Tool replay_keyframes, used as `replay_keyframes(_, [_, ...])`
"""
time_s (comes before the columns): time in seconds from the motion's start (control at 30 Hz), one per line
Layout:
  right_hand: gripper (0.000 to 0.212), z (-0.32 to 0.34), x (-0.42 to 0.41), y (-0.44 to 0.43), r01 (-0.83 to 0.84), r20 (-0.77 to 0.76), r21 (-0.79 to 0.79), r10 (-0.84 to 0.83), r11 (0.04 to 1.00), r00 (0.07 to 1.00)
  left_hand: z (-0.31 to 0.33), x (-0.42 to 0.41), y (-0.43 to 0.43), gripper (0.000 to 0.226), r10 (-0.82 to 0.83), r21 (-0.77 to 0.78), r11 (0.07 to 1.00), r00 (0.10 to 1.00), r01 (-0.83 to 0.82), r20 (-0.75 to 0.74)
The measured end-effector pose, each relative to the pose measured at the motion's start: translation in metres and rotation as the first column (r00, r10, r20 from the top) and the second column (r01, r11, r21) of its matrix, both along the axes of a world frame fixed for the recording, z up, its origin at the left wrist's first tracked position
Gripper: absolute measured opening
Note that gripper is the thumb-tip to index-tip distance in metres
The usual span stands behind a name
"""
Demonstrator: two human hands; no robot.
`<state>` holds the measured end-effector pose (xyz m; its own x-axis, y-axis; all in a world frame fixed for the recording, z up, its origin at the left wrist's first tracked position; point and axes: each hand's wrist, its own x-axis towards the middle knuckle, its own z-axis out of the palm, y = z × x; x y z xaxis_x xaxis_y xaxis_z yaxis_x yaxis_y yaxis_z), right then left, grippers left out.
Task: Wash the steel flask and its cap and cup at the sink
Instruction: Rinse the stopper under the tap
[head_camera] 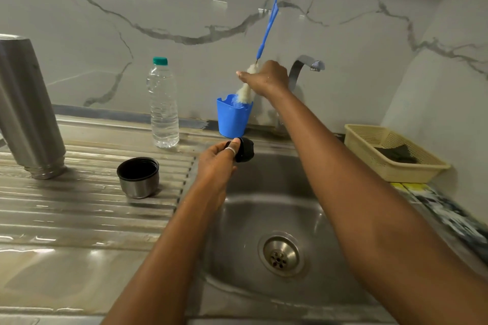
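Flask inverted, leaning | cap in left hand

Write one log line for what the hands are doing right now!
left hand: holds black cap over sink | right hand: grips bottle brush at blue holder | flask, cup: on drainboard
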<state>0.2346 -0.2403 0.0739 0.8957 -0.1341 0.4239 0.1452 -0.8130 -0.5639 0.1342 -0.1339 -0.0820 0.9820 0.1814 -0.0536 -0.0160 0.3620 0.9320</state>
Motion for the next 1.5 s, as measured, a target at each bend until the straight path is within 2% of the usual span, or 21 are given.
replay_keyframes(0.1, [0.044,-0.007,-0.014,-0.011,0.029,-0.026,-0.066,-0.031,0.997,0.999,0.001,-0.005,-0.005,0.009,-0.006,0.024,1.000,1.000,0.006,0.017])
replay_keyframes(0.23, [0.027,-0.025,-0.018,-0.032,0.078,-0.077,-0.031,-0.080,0.996,0.994,0.002,-0.007,-0.004,0.014,-0.002,0.058,0.998,0.999,-0.001,0.041])
replay_keyframes(0.3, [0.022,-0.040,-0.020,-0.049,0.187,-0.001,-0.029,-0.187,0.982,0.982,0.003,-0.009,-0.004,0.013,0.005,0.085,0.996,0.998,-0.010,0.057])
replay_keyframes(0.37, [0.007,-0.055,-0.024,-0.068,0.287,0.075,-0.014,-0.285,0.958,0.956,0.002,-0.011,-0.008,0.015,-0.017,0.139,0.990,0.996,0.004,0.089])
replay_keyframes(0.4, [0.011,-0.062,-0.025,-0.077,0.304,0.076,-0.004,-0.303,0.953,0.950,0.001,-0.012,-0.011,0.017,-0.031,0.164,0.986,0.994,0.014,0.102])
replay_keyframes(0.53, [0.046,-0.089,-0.020,-0.092,0.255,-0.050,0.001,-0.255,0.967,0.966,-0.002,-0.010,-0.017,0.027,-0.085,0.213,0.975,0.990,0.059,0.117])
replay_keyframes(0.67, [0.031,-0.104,-0.012,-0.085,0.171,0.014,0.079,-0.172,0.982,0.985,-0.004,-0.009,-0.019,0.031,-0.107,0.248,0.966,0.988,0.076,0.113])
replay_keyframes(0.83, [0.022,-0.110,-0.008,-0.080,0.203,0.101,0.116,-0.215,0.972,0.971,-0.011,-0.006,-0.024,0.034,-0.140,0.238,0.964,0.988,0.120,0.070])
replay_keyframes(0.93, [0.021,-0.110,-0.008,-0.083,0.193,0.134,0.063,-0.200,0.979,0.971,-0.011,0.000,-0.026,0.027,-0.115,0.257,0.961,0.993,0.102,0.036])
replay_keyframes(1.13, [0.014,-0.110,-0.008,-0.093,0.089,0.165,-0.090,-0.073,0.992,0.984,0.012,0.016,-0.051,0.025,-0.101,0.140,0.985,0.995,0.103,-0.022])
replay_keyframes(1.2, [0.013,-0.106,-0.010,-0.095,0.049,0.121,-0.118,-0.035,0.992,0.992,0.016,0.017,-0.064,0.028,-0.108,0.073,0.991,0.994,0.109,-0.024])
replay_keyframes(1.27, [0.018,-0.099,-0.016,-0.101,0.038,0.046,-0.039,-0.036,0.999,0.998,0.015,0.019,-0.075,0.031,-0.102,0.021,0.994,0.993,0.103,-0.055])
replay_keyframes(1.33, [0.017,-0.095,-0.028,-0.110,0.041,0.020,0.104,-0.043,0.994,0.999,0.014,0.022,-0.083,0.030,-0.100,-0.030,0.995,0.991,0.098,-0.094])
replay_keyframes(1.4, [0.033,-0.095,-0.048,-0.113,0.032,-0.038,0.275,-0.022,0.961,0.999,0.014,0.023,-0.089,0.026,-0.119,-0.078,0.991,0.986,0.111,-0.113])
replay_keyframes(1.43, [0.041,-0.095,-0.059,-0.113,0.021,-0.108,0.360,0.019,0.933,0.994,0.014,0.024,-0.093,0.026,-0.137,-0.093,0.988,0.983,0.127,-0.118])
replay_keyframes(1.5, [0.043,-0.099,-0.078,-0.110,-0.027,-0.241,0.487,0.165,0.873,0.956,0.013,0.026,-0.096,0.025,-0.171,-0.130,0.979,0.977,0.155,-0.126])
